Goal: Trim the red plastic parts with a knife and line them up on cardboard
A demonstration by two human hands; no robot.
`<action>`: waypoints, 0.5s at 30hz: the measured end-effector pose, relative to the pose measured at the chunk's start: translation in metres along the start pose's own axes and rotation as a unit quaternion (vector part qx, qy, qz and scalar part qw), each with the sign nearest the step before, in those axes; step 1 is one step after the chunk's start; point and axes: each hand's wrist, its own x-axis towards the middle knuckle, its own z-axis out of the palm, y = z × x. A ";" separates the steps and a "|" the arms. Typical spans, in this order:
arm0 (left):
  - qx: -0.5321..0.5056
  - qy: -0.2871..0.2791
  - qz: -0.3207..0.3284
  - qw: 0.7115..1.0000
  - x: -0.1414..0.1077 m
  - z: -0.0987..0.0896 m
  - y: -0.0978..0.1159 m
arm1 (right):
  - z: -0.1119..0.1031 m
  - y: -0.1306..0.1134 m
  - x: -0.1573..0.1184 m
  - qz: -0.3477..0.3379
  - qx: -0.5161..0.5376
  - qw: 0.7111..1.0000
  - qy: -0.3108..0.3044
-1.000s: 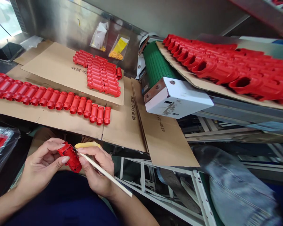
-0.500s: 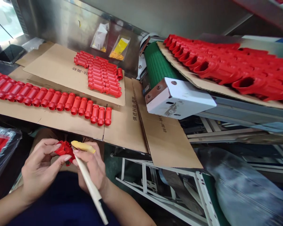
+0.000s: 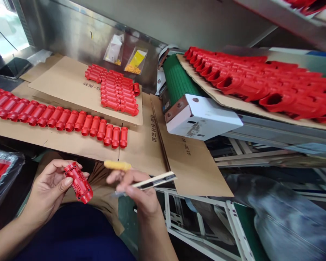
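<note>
My left hand [image 3: 50,186] grips a red plastic cylindrical housing [image 3: 79,183] between thumb and fingers, tilted, with its slotted side facing up. To its right, apart from the housing, my right hand [image 3: 138,186] is closed around a slim cream-coloured tool [image 3: 159,179] with a dark strip along it. The tool's blurred thin end points left; I cannot make out its kind. A yellow cover [image 3: 117,165] sits on a finger of the right hand. Beyond the hands, a row of red cylindrical parts [image 3: 70,119] stands along the cardboard [image 3: 78,143].
More red parts [image 3: 119,94] lie grouped on a cardboard sheet [image 3: 59,78]. Two small plastic bags [image 3: 136,61] and a phone [image 3: 14,67] lie behind. At right, a green conveyor [image 3: 180,76] carries rows of red housings [image 3: 239,87]. A plastic-lined bin [image 3: 12,166] is at left; a person's denim-clad leg [image 3: 293,217] is at lower right.
My right hand has moved right, away from the red housing, and the tool has swung from pointing down to lying nearly level. My left hand has turned the housing, showing its slotted side.
</note>
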 end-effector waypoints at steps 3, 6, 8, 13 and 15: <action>0.010 -0.026 -0.020 0.999 -0.001 0.003 -0.004 | 0.009 0.004 -0.013 0.113 -0.068 0.987 0.092; 0.040 -0.115 -0.001 0.993 0.003 0.008 -0.009 | 0.027 0.011 -0.023 0.224 0.075 0.972 0.001; 0.071 -0.169 0.036 0.982 0.010 0.010 -0.008 | 0.027 0.009 -0.021 0.271 0.106 0.957 -0.015; 0.226 -0.122 0.143 0.956 0.063 0.008 0.019 | -0.030 -0.011 0.015 0.200 -0.449 0.824 0.283; 0.317 -0.100 0.181 0.926 0.100 0.007 0.038 | -0.054 -0.010 0.035 0.205 -0.508 0.777 0.309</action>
